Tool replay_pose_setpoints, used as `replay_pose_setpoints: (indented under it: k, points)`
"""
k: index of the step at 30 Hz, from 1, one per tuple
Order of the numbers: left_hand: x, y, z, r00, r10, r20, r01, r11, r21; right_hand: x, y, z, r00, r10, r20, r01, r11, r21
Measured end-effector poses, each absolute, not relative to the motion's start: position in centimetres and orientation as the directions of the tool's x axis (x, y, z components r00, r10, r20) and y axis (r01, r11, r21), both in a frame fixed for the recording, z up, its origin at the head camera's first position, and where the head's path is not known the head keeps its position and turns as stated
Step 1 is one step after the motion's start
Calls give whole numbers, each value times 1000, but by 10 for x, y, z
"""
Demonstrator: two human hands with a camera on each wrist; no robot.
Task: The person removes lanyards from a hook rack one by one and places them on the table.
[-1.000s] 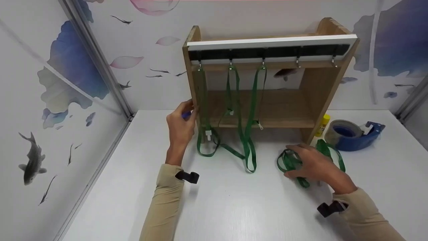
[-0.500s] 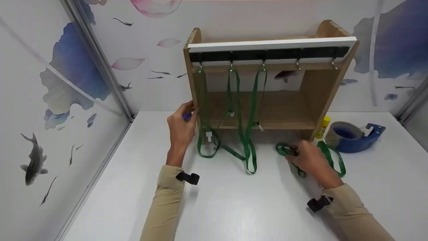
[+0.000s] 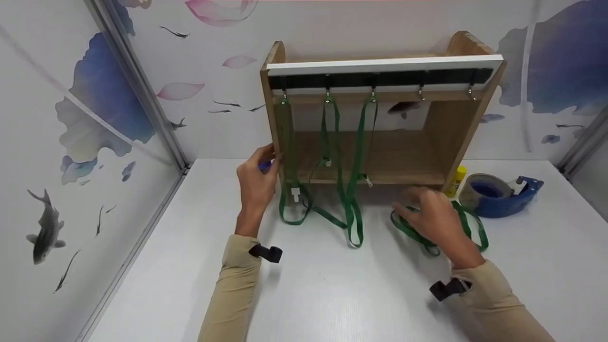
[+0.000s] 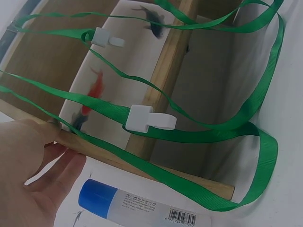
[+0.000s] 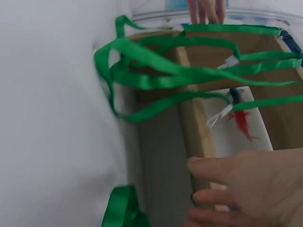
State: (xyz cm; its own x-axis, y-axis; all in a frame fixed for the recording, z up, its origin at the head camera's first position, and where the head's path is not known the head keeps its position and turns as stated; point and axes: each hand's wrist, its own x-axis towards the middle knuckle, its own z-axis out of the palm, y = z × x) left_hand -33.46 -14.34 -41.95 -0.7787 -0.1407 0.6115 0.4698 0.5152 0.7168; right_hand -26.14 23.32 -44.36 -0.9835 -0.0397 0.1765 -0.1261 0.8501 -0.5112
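Green lanyards (image 3: 360, 142) with white clips (image 4: 138, 118) hang from hooks on the wooden shelf unit (image 3: 453, 123), their lower loops reaching the white tabletop. My left hand (image 3: 259, 178) rests against the unit's left side panel, thumb at the front edge and fingers along the outside. Over a bunched green lanyard (image 3: 403, 228) on the table, right of the hanging ones, is my right hand (image 3: 434, 218). In the right wrist view its fingers (image 5: 213, 165) are extended and apart, holding nothing visible; part of a green ribbon (image 5: 124, 208) shows below. The hand hides much of the bunch.
A blue tape dispenser (image 3: 503, 206) and a yellow glue stick (image 3: 457, 180) stand right of the shelf unit. A blue-capped tube (image 4: 142, 208) lies beside its left panel. Another green loop (image 3: 480, 232) lies right of my right hand. Hooks (image 3: 420, 92) line the black strip (image 3: 380, 79).
My right hand has moved slightly up and left over the bunched lanyard; its fingers, closed around it half a second ago, are now extended. The left hand has stayed on the panel.
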Motion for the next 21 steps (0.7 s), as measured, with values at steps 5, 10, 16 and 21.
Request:
replay_pose_setpoints:
  k: [5, 10, 16, 21]
  points:
    - [-336, -144, -420, -771, -140, 621, 478, 517, 710, -265, 201, -437, -910, -42, 411, -319, 705, -634]
    - [-337, -144, -421, -762, -133, 633, 502, 497, 708, -271, 175, -435, -882, 3, 472, -379, 591, -712]
    - [-337, -144, -422, -766, -133, 629, 500, 492, 713, -279, 155, -438, -880, 63, 471, -367, 538, -759]
    - [-337, -145, -422, -767, -132, 628, 495, 502, 709, -279, 145, -442, -869, 96, 485, -366, 534, -762]
